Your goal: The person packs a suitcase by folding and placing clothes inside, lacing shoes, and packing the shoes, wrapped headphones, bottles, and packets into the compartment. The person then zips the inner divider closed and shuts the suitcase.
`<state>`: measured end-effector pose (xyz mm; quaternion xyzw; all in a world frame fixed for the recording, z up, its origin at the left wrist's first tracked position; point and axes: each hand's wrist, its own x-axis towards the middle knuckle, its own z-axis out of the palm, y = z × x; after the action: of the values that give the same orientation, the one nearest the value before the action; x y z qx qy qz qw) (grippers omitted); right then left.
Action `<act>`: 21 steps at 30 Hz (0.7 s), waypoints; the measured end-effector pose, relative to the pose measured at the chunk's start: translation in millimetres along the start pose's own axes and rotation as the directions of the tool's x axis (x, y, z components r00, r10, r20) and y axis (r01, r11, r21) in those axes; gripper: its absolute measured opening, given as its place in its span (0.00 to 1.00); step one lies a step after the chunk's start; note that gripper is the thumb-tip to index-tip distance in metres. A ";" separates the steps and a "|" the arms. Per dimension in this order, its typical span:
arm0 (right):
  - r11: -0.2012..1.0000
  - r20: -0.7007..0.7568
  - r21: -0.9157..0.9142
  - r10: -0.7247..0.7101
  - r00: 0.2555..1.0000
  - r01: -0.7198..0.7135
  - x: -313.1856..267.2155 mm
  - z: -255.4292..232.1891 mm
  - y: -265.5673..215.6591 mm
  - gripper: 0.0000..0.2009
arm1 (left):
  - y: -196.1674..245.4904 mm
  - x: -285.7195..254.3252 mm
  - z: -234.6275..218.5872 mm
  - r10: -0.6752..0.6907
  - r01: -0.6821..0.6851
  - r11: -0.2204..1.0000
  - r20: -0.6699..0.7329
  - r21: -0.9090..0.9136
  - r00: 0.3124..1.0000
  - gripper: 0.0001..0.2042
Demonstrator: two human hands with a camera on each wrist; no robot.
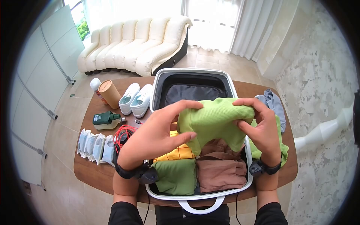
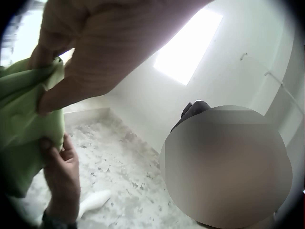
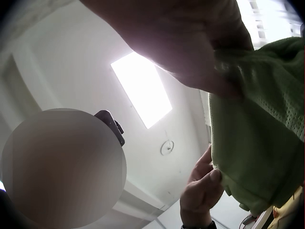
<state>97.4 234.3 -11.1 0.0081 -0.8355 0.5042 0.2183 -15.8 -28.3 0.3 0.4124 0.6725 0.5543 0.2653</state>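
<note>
Between both hands, over the open suitcase, hangs a folded light green textured garment. My left hand pinches its left side between thumb and fingers. Its right side is pinched by my right hand, thumb in front and fingers over the top edge. The left wrist view shows the left thumb pressed on the green cloth; in the right wrist view the cloth drapes below the hand. Underneath, the suitcase holds a green folded garment, a brownish-pink one and a yellow checked one.
Left of the suitcase lie white sneakers, a cardboard tube, a spray can, a green-labelled bottle, a red cable and several white packets. At right sit a grey-blue garment and more light green cloth.
</note>
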 end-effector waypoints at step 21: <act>0.969 0.067 0.243 0.038 0.997 -0.054 -2.4 -7.6 0.4 0.13 | -2.3 -0.7 5.2 0.045 -0.074 0.986 -0.189 -0.150 0.981 0.12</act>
<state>102.2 240.5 -9.4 0.0312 -0.7733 0.6077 0.1780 -11.8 -26.3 -3.3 0.3568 0.6361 0.6490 0.2165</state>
